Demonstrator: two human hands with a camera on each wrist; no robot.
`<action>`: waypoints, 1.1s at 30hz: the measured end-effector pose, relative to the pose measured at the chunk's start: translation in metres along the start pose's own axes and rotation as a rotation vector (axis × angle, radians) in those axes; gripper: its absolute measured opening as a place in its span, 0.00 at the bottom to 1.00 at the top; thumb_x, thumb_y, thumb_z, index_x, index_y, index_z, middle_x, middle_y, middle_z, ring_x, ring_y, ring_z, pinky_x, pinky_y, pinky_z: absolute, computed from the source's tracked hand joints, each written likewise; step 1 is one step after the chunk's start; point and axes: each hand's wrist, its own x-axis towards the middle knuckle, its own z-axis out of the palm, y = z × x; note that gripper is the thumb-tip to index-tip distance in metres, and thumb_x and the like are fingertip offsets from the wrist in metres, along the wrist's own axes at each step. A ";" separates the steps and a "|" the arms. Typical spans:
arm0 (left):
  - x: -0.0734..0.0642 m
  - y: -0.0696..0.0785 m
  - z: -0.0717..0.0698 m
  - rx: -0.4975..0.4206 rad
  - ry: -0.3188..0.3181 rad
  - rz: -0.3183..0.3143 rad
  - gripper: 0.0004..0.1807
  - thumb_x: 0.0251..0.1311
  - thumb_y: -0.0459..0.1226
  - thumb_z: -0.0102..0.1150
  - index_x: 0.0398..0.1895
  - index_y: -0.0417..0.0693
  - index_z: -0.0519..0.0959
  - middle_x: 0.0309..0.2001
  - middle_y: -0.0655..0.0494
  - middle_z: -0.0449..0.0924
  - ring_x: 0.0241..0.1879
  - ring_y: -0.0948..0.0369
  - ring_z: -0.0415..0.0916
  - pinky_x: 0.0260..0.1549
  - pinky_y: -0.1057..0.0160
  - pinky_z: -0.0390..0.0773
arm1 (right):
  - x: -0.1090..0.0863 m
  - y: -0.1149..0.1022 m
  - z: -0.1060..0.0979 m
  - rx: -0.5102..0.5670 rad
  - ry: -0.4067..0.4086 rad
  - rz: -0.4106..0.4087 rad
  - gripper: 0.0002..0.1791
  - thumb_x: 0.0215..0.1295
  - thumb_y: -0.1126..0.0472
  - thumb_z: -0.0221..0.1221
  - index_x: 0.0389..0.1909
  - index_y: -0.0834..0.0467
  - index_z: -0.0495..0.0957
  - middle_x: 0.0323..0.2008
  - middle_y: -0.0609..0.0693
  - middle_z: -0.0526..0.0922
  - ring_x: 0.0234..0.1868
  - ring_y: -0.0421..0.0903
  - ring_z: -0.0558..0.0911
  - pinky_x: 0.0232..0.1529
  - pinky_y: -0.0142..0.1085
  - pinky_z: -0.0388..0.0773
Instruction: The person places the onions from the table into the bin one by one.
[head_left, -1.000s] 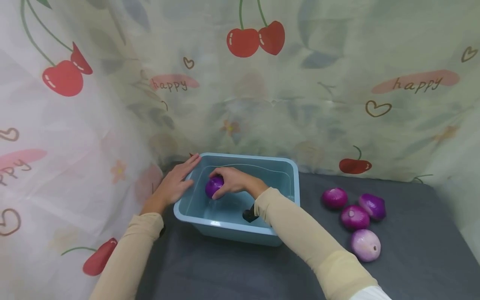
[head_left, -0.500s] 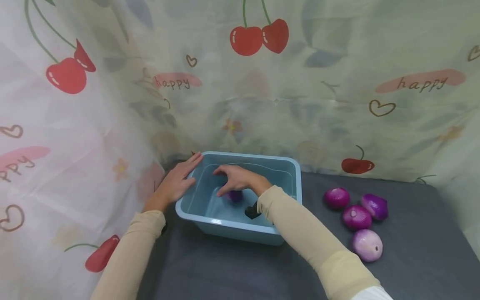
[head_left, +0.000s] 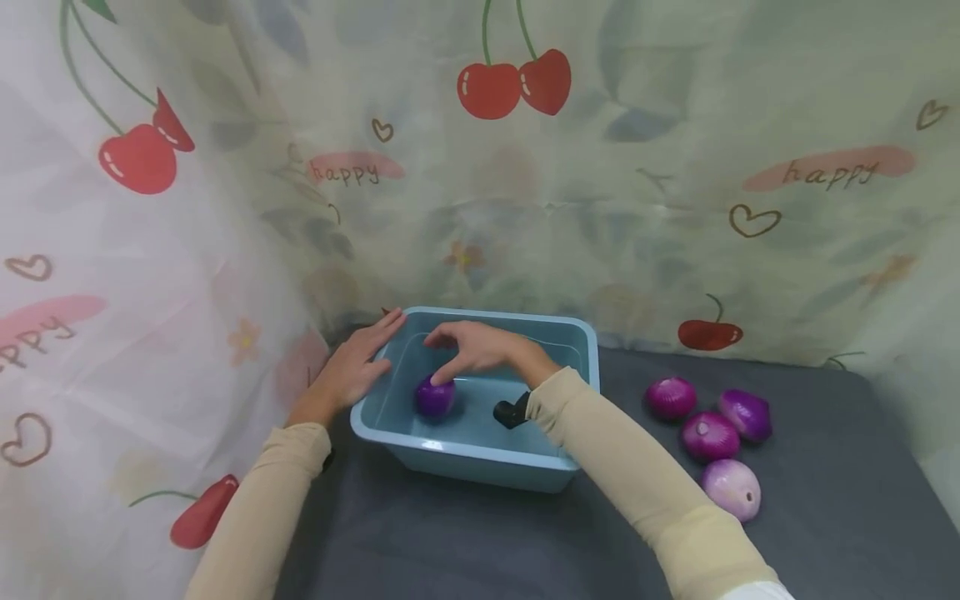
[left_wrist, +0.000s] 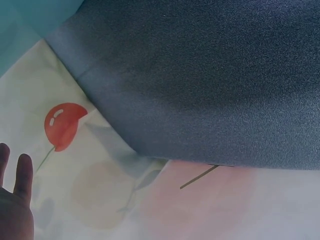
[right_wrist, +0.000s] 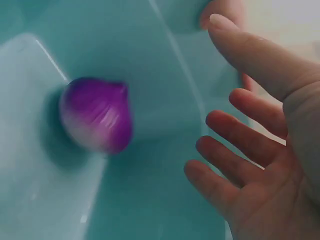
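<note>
A light blue plastic tub (head_left: 480, 454) stands on the dark cloth. Inside it, toward the left, lies one purple onion (head_left: 435, 398), with a pointed tip in the right wrist view. My right hand (head_left: 480, 348) hovers over the tub, fingers spread and apart from the onion (right_wrist: 97, 115) in the wrist view. My left hand (head_left: 351, 371) rests on the tub's left rim with fingers extended. Only part of that left hand (left_wrist: 16, 200) shows in its own wrist view. A black wrist-camera piece (head_left: 512, 411) sits under my right wrist.
Right of the tub, several purple onions lie grouped on the dark cloth (head_left: 825, 467): one at the back left (head_left: 671, 398), a pointed one (head_left: 745, 415), one between (head_left: 710, 435) and a paler one (head_left: 732, 490) in front. A cherry-printed curtain (head_left: 570, 250) rises behind and at the left.
My right hand has let go of the onion, which rolled right and then back left across the tub floor. The left hand stays on the rim.
</note>
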 end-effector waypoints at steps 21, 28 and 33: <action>0.001 0.002 0.002 0.003 -0.016 -0.014 0.39 0.69 0.40 0.42 0.83 0.63 0.48 0.84 0.57 0.44 0.81 0.39 0.47 0.73 0.28 0.50 | -0.132 0.016 -0.050 0.176 0.170 -0.095 0.42 0.56 0.57 0.75 0.71 0.59 0.69 0.72 0.56 0.72 0.75 0.54 0.69 0.75 0.54 0.65; 0.001 0.002 0.001 0.004 -0.024 0.003 0.39 0.70 0.40 0.43 0.83 0.62 0.49 0.85 0.58 0.43 0.81 0.39 0.47 0.73 0.29 0.51 | -0.173 0.036 -0.057 0.157 0.237 -0.065 0.42 0.56 0.57 0.75 0.71 0.58 0.69 0.71 0.56 0.72 0.74 0.59 0.69 0.74 0.57 0.64; 0.001 0.004 0.001 0.006 -0.027 0.002 0.38 0.70 0.39 0.43 0.83 0.61 0.49 0.85 0.57 0.43 0.81 0.38 0.47 0.73 0.28 0.50 | -0.205 0.045 -0.061 0.136 0.280 -0.020 0.40 0.56 0.54 0.74 0.70 0.54 0.70 0.71 0.57 0.72 0.73 0.60 0.71 0.73 0.58 0.65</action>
